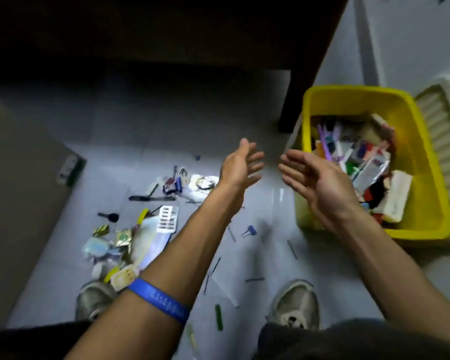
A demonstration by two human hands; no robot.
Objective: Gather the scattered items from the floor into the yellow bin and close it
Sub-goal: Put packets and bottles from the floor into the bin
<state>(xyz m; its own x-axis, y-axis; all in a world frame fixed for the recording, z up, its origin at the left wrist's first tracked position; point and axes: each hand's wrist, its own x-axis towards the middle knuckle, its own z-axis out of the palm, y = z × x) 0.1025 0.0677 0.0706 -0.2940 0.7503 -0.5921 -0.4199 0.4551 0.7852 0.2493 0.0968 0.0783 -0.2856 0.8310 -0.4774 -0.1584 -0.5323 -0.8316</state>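
Both hands found empty and held apart above the floor (265,258), fingers straight and relaxed, palms turned toward each other: left hand (240,166) over the open tiles, right hand (315,183) at the near-left corner of the bin (426,178). Nothing gripped in either.

Bin noted at right, yellow, uncovered, already well stocked with mixed small goods. Pale ribbed panel (442,141) seen lying against its far right side; taken to be the lid, though not confirmed.

Litter still outstanding. Main heap (130,240) recorded left of the left forearm, beside the left shoe (94,300): packets, a white blister card (168,219), a black key (109,216). Second cluster (182,185) further off, partly washed out by glare. Loose strays between the shoes and the bin: a blue binder clip (250,231), a green strip (218,317), several thin dark sticks. Contents of the glare patch too bright to itemise.

Judged: gathering well under way, not finished; closing premature.

Recommended for the next scoop: both hands lowered to the main heap, edges flat on the tile, swept inward from opposite sides so flat packets ride up onto the fingers. Cupped load carried low and released well inside the rim. Thin sticks and the clip better pinched singly afterward. Feet kept clear of the strays.
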